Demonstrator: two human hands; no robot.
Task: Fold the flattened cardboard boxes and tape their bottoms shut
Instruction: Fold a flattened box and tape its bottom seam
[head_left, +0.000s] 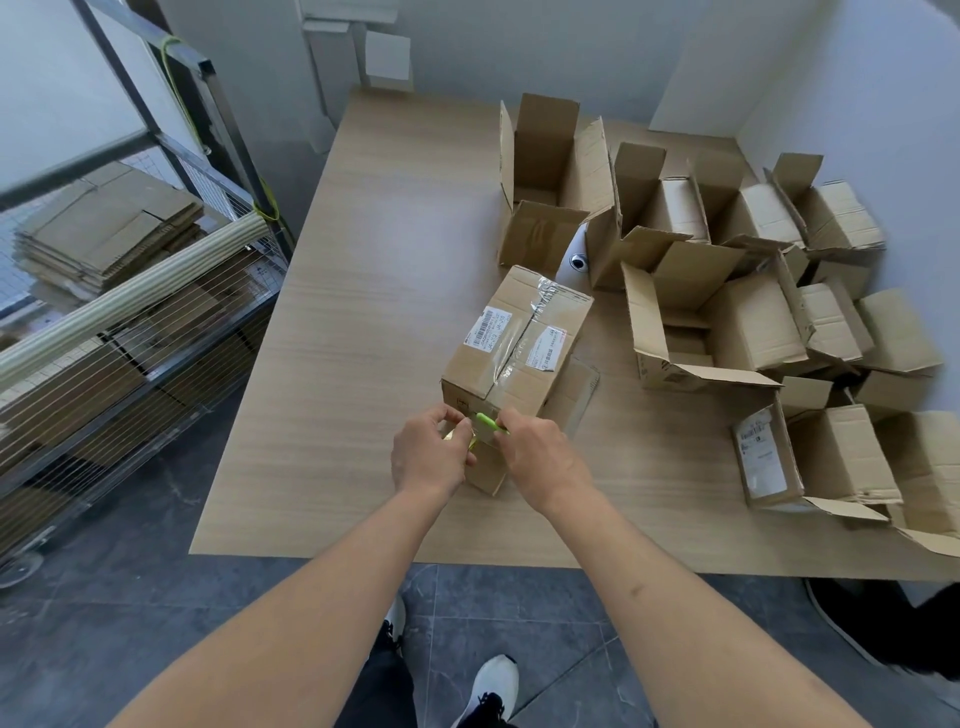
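The box (511, 358) lay bottom-up on the table (363, 291), near the front edge and a little right of its middle. Its long axis ran from the person away and to the right, the near end pointing at the hands, the far end toward the open boxes (727, 291) behind. Clear tape (514, 343) ran along the centre seam of the upturned bottom, following that long axis, and wrinkled where it folded over the far edge. Two white labels sat on the bottom flaps, one on each side of the seam. One loose flap showed flat on the table at the right side of the box.

Both hands met at the near end of the box. The left hand (431, 454) had its fingers curled, thumb and forefinger pinching something shiny and yellowish at the box's near edge; what exactly it held could not be told. The right hand (537, 449) was also curled, fingers bent in around a green tool (488, 421) whose tip pointed left toward the other hand. The green tool lay across the tape line, just at the near top edge of the box.

To the left stood a wire cart (130, 332) stacked with flat boxes (109, 228).
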